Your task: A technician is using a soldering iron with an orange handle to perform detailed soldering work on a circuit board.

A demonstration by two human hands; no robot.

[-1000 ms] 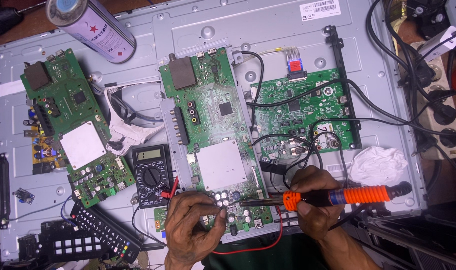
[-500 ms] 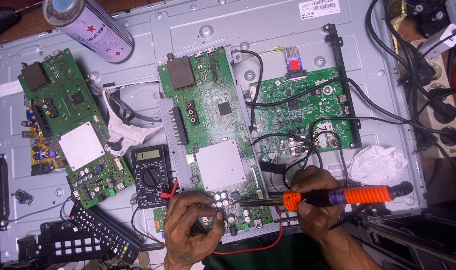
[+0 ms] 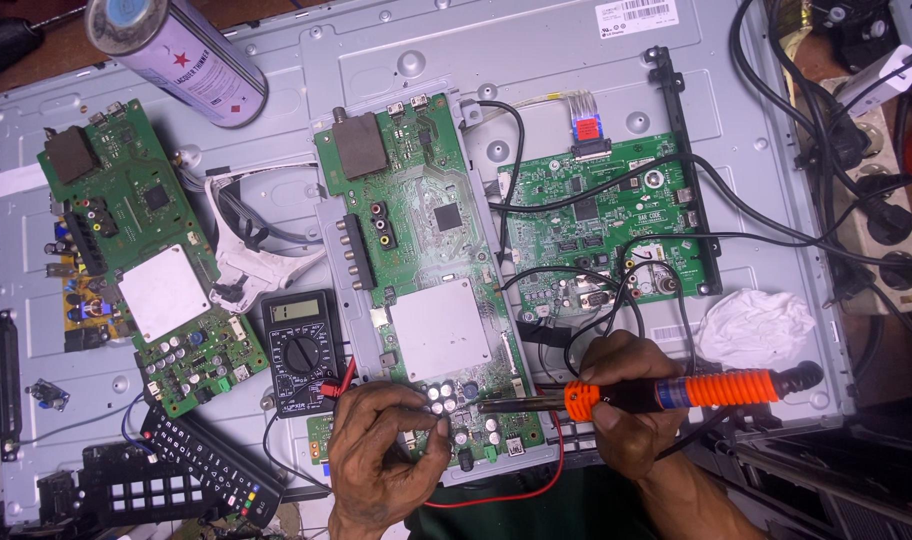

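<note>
Soldering iron, orange-handled: lies crosswise, tip pointing left at the capacitor cluster on the middle circuit board's near edge. Right hand wrapped closed around its grip. Left hand, fingers pinched at the cluster, sits just left of the tip; held item, if any, indiscernible.

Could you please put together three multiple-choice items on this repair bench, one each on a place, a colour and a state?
1. The multimeter lies:
A) left of the left hand
B) on the white cloth
C) under the spray can

2. The soldering iron grip is:
A) blue
B) orange
C) white

3. The right hand:
A) rests empty
B) holds the remote control
C) grips the iron

A: it sits beside the hand.
B: the ribbed grip is orange.
C: fingers wrap the handle.
</note>
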